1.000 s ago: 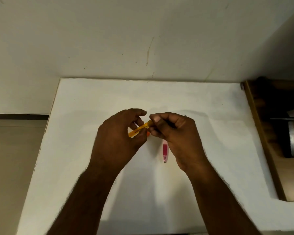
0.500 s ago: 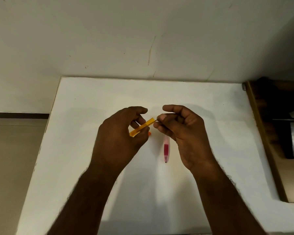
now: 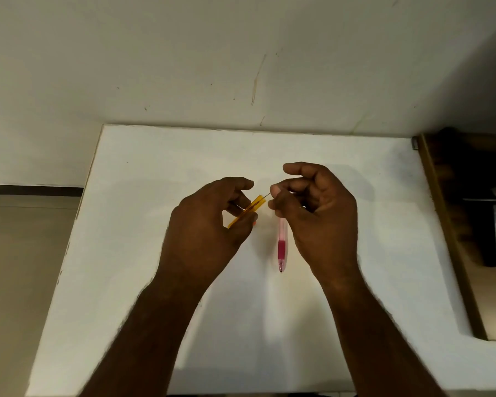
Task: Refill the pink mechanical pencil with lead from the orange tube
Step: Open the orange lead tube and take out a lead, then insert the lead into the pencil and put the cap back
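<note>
My left hand (image 3: 209, 224) grips the orange lead tube (image 3: 248, 210), which points up and to the right with its open end near my right fingertips. My right hand (image 3: 315, 213) pinches a thin dark lead (image 3: 266, 195) that runs from the tube's mouth to my thumb and forefinger. The pink mechanical pencil (image 3: 282, 245) lies on the white table (image 3: 155, 173), tip toward me, its far end hidden under my right hand. A small orange bit (image 3: 254, 223), perhaps the tube's cap, shows on the table just below my left fingers.
A white wall rises behind the table. At the right stands a brown wooden shelf (image 3: 447, 224) with dark and metallic items. The table's left edge (image 3: 78, 213) drops to a beige floor.
My right hand has drawn away to the right from the tube's mouth, and a thin lead now shows between tube and fingertips. More of the pink pencil is uncovered.
</note>
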Demonstrator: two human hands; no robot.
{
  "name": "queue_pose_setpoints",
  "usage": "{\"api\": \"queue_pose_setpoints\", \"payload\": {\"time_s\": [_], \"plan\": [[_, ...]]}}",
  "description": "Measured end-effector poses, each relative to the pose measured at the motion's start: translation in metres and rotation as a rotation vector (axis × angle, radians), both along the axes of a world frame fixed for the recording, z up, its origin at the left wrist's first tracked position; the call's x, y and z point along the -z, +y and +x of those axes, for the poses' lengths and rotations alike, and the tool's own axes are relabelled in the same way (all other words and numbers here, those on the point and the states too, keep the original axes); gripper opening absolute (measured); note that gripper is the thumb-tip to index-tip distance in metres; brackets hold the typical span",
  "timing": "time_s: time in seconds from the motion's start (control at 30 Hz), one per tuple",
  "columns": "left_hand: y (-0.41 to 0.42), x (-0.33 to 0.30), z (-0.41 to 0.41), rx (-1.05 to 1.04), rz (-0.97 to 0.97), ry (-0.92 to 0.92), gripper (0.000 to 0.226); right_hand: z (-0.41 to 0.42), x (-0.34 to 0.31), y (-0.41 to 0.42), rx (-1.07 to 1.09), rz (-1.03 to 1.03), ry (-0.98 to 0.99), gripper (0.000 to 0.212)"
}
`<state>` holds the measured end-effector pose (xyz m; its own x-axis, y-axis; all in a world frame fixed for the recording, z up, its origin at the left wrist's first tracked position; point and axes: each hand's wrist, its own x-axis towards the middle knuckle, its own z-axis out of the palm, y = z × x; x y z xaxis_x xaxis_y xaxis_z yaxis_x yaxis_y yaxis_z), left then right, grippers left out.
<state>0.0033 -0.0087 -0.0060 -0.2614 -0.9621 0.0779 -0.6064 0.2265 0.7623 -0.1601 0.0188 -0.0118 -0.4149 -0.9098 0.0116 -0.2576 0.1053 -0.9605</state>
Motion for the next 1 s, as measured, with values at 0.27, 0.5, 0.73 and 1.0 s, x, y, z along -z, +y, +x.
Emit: {"api": "queue_pose_setpoints", "payload": {"time_s": [0.27,0.5,0.73,1.0], "plan": [[0.001,0.006,0.0,-0.031,0.053,-0.04,0.039,-0.012,-0.001,-0.001,0.124,-0.132,-0.036,0.028],[-0.003,0.022,-0.004,-0.103,0.156,-0.149,0.038,-0.029,0.003,-0.003,0.29,-0.093,-0.304,0.033],[-0.004,0.027,-0.006,-0.135,0.152,-0.157,0.043,-0.027,0.009,-0.004,0.267,-0.052,-0.267,0.029],[-0.003,0.016,-0.012,-0.096,0.068,0.047,0.046,-0.02,0.008,-0.001,0.147,-0.008,-0.127,0.03]]}}
